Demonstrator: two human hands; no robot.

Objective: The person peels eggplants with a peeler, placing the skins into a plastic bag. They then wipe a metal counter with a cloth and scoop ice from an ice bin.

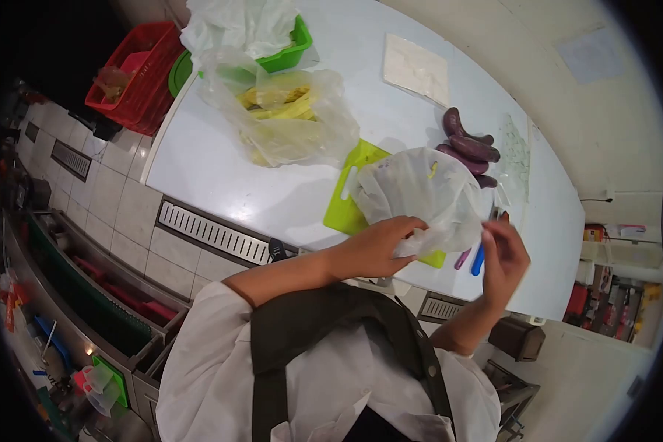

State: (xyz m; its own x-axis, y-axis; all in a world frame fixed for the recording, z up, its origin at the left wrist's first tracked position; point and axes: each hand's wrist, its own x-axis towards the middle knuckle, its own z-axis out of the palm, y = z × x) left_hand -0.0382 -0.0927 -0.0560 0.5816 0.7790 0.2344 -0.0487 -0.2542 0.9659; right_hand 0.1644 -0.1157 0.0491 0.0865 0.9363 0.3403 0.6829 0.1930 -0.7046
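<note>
My left hand [376,247] grips the lower edge of a thin translucent plastic bag [420,191], which it holds up over a lime-green cutting board [344,206]. At the bag's right edge, my right hand [504,258] has its fingertips pinched on the plastic. Something small and yellow shows through the bag. Several purple sweet potatoes [468,147] lie on the white table [221,169] just beyond the bag. A purple handle [462,258] and a blue handle [478,260] stick out from under the bag near my right hand.
A clear bag of yellow pieces [287,110] sits mid-table. Behind it stands a green basket [291,51] stuffed with plastic bags, and a red crate [136,74] is on the floor. A white sheet [416,70] lies at the far side. Floor drain grates [214,232] run below the table.
</note>
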